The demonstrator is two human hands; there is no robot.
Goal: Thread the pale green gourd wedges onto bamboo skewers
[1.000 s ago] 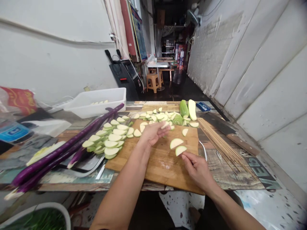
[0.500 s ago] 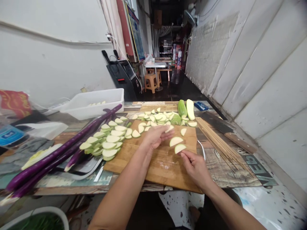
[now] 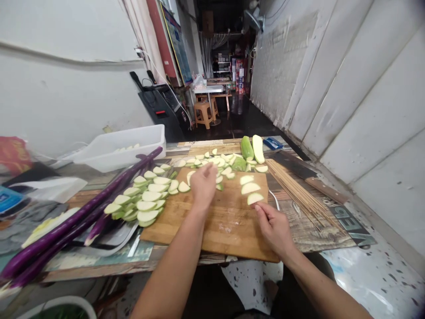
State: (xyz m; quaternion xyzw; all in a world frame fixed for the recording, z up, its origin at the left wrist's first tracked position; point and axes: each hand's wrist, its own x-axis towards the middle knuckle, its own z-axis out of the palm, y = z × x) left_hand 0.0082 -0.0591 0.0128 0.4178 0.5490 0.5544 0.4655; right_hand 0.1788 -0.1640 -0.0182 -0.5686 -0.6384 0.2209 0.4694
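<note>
My right hand is closed near the cutting board's right edge, pinching the near end of a thin skewer. Three half-moon zucchini slices sit in a row on that skewer, above the wooden cutting board. My left hand reaches over the back of the board, by the loose zucchini slices. Its fingers are curled together, and their tips hide whatever is between them. Left of it, filled zucchini skewers lie stacked across a tray.
Bare bamboo skewers and a knife lie at the right. Two zucchini pieces lie behind the board. Long purple eggplants stretch along the left, before a white plastic bin.
My left hand has left the skewer and moved back left to the loose slices. The skewer in my right hand now shows three slices. The whole view has shifted slightly.
</note>
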